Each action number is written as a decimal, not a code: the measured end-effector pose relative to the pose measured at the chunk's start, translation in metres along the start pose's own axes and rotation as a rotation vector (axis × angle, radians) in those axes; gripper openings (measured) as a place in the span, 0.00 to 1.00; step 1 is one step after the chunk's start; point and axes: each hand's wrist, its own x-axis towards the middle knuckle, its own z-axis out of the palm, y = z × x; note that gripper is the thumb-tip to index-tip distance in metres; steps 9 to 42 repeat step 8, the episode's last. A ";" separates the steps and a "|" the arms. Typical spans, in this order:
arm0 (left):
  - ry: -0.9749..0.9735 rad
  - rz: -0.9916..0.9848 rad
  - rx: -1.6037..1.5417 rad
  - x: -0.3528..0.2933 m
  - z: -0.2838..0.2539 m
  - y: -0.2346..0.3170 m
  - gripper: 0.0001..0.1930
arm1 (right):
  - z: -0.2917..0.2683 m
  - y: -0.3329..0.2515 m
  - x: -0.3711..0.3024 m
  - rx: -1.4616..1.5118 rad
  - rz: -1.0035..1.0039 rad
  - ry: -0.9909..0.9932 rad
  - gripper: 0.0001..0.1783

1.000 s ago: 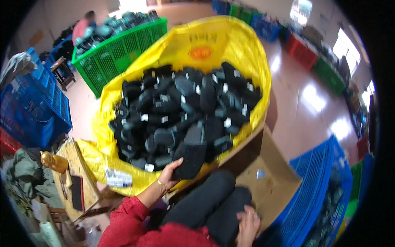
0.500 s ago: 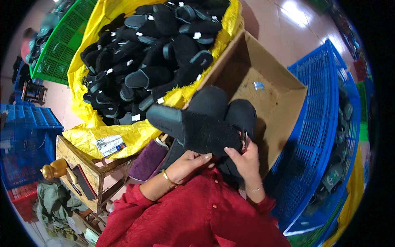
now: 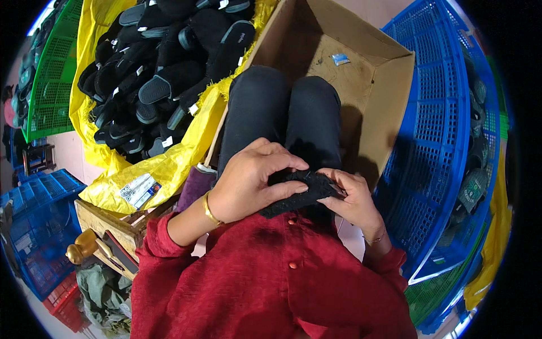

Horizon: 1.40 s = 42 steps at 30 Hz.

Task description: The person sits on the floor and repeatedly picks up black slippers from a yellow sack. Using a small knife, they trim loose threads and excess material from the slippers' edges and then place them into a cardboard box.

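Note:
Over my lap, both hands meet on a black fuzzy slipper (image 3: 307, 195), tilted so that only a short part of it shows. My left hand (image 3: 257, 178) pinches its left part between thumb and fingers. At the slipper's right end, my right hand (image 3: 353, 200) is closed with thumb and fingertips on the edge. Something small and dark lies by the right fingers, too hidden to name. Beyond my knees to the left, many similar black slippers (image 3: 175, 79) with white tags fill a yellow woven sack (image 3: 169, 181).
An open cardboard box (image 3: 389, 85) holding a small blue-white packet (image 3: 340, 59) stands ahead right. Tall blue crates (image 3: 423, 141) flank my right side. At left are a wooden stool (image 3: 90, 217), a gold-coloured knobbed object (image 3: 82, 247), a blue crate (image 3: 45, 226) and a green crate (image 3: 53, 79).
The slipper has been drawn closer to my body and tilted, so its sole end no longer shows. My left hand has moved up onto it. The view has shifted, showing more of my knees.

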 end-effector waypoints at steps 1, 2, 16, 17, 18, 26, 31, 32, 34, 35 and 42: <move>-0.077 -0.016 -0.059 0.004 0.003 -0.002 0.14 | 0.000 0.002 -0.002 0.001 -0.008 0.008 0.22; -0.082 0.001 -0.076 0.008 0.007 -0.001 0.11 | 0.001 0.005 -0.004 0.002 -0.017 0.015 0.22; -0.080 -0.059 -0.070 0.017 0.026 -0.013 0.05 | 0.014 0.033 -0.015 0.082 0.021 0.123 0.25; -0.080 -0.059 -0.070 0.017 0.026 -0.013 0.05 | 0.014 0.033 -0.015 0.082 0.021 0.123 0.25; -0.080 -0.059 -0.070 0.017 0.026 -0.013 0.05 | 0.014 0.033 -0.015 0.082 0.021 0.123 0.25; -0.080 -0.059 -0.070 0.017 0.026 -0.013 0.05 | 0.014 0.033 -0.015 0.082 0.021 0.123 0.25; -0.080 -0.059 -0.070 0.017 0.026 -0.013 0.05 | 0.014 0.033 -0.015 0.082 0.021 0.123 0.25; -0.080 -0.059 -0.070 0.017 0.026 -0.013 0.05 | 0.014 0.033 -0.015 0.082 0.021 0.123 0.25; -0.080 -0.059 -0.070 0.017 0.026 -0.013 0.05 | 0.014 0.033 -0.015 0.082 0.021 0.123 0.25; -0.080 -0.059 -0.070 0.017 0.026 -0.013 0.05 | 0.014 0.033 -0.015 0.082 0.021 0.123 0.25; -0.080 -0.059 -0.070 0.017 0.026 -0.013 0.05 | 0.014 0.033 -0.015 0.082 0.021 0.123 0.25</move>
